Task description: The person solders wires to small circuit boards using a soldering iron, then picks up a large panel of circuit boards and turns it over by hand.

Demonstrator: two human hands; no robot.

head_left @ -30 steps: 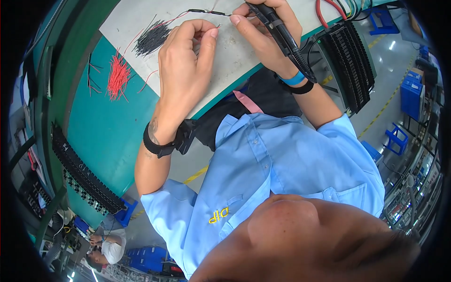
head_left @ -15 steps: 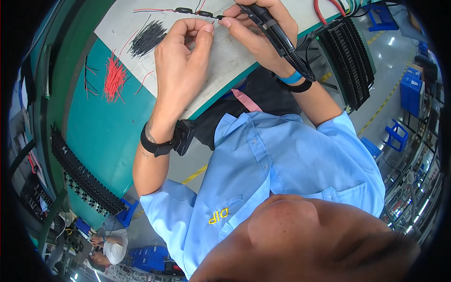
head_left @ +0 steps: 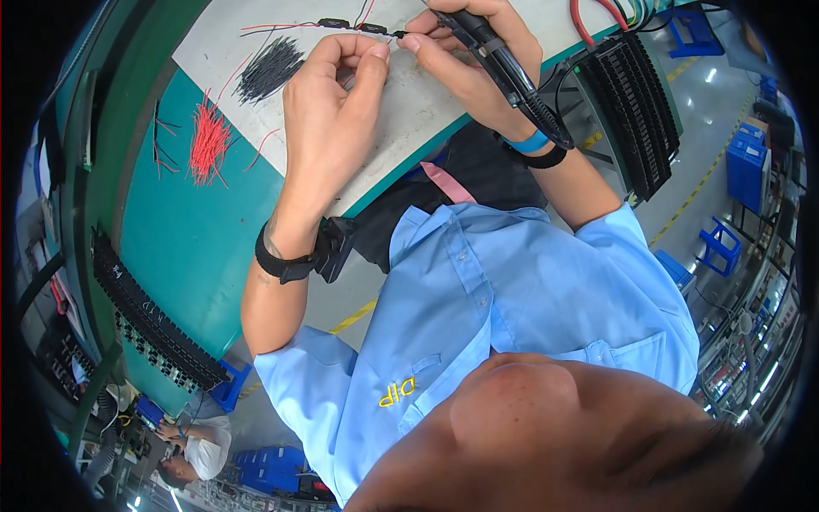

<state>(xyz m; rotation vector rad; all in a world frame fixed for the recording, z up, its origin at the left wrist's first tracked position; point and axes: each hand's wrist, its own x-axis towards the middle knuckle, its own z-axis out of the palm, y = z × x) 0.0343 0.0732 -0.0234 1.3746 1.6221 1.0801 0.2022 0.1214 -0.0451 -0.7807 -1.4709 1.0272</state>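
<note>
My left hand (head_left: 333, 111) is closed above the white work surface, thumb and forefinger pinching what looks like a thin wire, mostly hidden by the fingers. Facing it closely, my right hand (head_left: 465, 68) wraps round a black corded soldering iron (head_left: 486, 51); its tip is hidden. My right thumb and forefinger also touch the end of a small dark part. Just beyond the fingertips lies a row of small black modules (head_left: 334, 23) with thin red and black wires. Left of my left hand lie a pile of short black wires (head_left: 270, 70) and a bundle of red wires (head_left: 209, 141).
Red-handled pliers (head_left: 583, 21) and a black slotted rack (head_left: 631, 111) stand at the right. Another slotted rack (head_left: 158, 316) is on the green bench (head_left: 183, 247) at left. Blue stools and bins stand on the floor; a person (head_left: 200, 448) works at the lower left.
A black wire now shows beside the red one at the left end of the modules. Both hands stay almost in place.
</note>
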